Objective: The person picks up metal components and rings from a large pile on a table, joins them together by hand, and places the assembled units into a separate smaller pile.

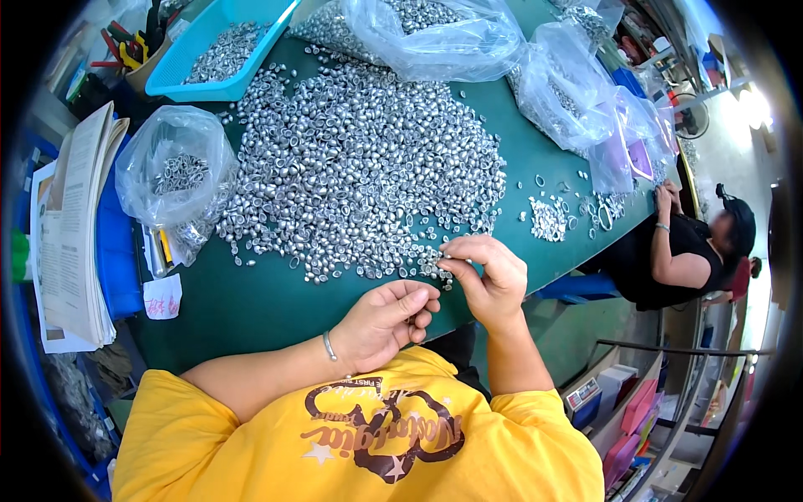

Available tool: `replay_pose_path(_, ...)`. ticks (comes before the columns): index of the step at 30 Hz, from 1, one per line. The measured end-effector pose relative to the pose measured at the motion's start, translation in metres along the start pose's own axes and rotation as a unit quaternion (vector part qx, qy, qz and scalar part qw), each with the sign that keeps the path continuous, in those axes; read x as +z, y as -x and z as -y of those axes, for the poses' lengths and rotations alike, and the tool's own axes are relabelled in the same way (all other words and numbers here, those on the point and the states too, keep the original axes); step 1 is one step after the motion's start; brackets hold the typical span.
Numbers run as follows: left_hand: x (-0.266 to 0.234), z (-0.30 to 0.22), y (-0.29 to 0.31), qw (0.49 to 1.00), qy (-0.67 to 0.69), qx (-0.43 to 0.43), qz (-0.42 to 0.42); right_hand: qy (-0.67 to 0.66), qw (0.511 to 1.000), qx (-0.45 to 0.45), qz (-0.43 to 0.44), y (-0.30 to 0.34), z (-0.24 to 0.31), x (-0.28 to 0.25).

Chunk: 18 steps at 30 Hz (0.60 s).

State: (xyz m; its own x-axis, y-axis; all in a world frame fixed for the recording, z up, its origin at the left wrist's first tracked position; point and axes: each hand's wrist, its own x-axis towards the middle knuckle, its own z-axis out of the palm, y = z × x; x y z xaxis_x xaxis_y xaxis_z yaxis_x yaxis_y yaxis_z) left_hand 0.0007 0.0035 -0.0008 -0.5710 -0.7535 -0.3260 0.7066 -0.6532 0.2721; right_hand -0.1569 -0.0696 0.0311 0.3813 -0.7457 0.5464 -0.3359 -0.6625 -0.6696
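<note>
Pinching at silver pieces (368, 167), the right hand (492, 278) hides whether it holds one; the left hand (383, 323) curls, contents unclear.

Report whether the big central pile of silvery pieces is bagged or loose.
Loose: the silvery pieces lie spread across the green tabletop, with no plastic around them and a few scattered at the edges.
</note>
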Motion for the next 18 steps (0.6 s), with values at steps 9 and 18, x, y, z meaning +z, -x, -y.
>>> replay_pose_path(9, -0.001, 0.002, -0.003, 1.0, 0.006, 0.03, 0.003, -0.336, 0.916, 0.215, 0.026, 0.02, 0.005, 0.006)
replay_pose_path(18, 0.002, 0.002, -0.002, 0.998, 0.017, 0.042, -0.051, -0.378, 0.896, 0.227, 0.046, 0.027, 0.003, 0.004)
